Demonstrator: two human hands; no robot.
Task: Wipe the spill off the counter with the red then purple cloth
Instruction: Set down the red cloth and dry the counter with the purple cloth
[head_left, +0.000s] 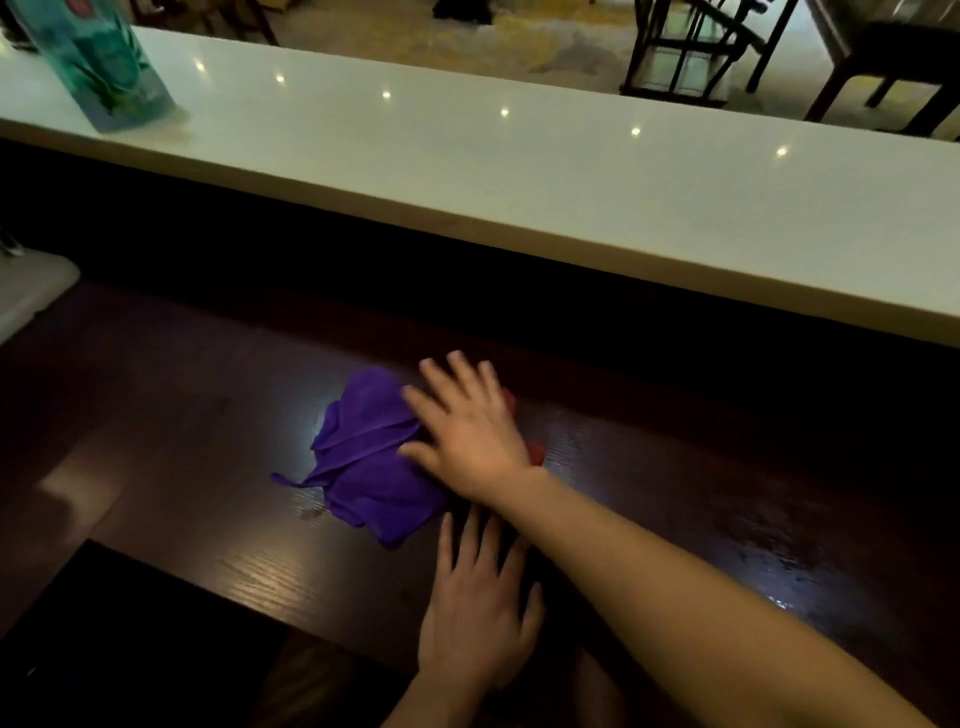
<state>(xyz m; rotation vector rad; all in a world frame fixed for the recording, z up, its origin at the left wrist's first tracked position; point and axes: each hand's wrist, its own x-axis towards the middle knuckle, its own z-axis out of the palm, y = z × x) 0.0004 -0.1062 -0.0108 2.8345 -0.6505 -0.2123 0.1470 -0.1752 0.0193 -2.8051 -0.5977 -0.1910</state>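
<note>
A crumpled purple cloth (363, 457) lies on the dark wooden counter (727, 493). My right hand (467, 431) lies over the cloth's right edge with straight, spread fingers, the arm reaching in from the lower right. Beneath and behind that hand, small bits of a red cloth (536, 451) show; most of it is hidden. My left hand (478, 608) rests flat on the counter just below the purple cloth, fingers straight and holding nothing. Wet sheen glints on the wood at the right.
A raised white ledge (519, 171) runs across behind the counter. A teal glass bottle (98, 62) stands on its left end. A white object (31, 291) sits at the far left. Dark chairs (701, 47) stand on the floor beyond.
</note>
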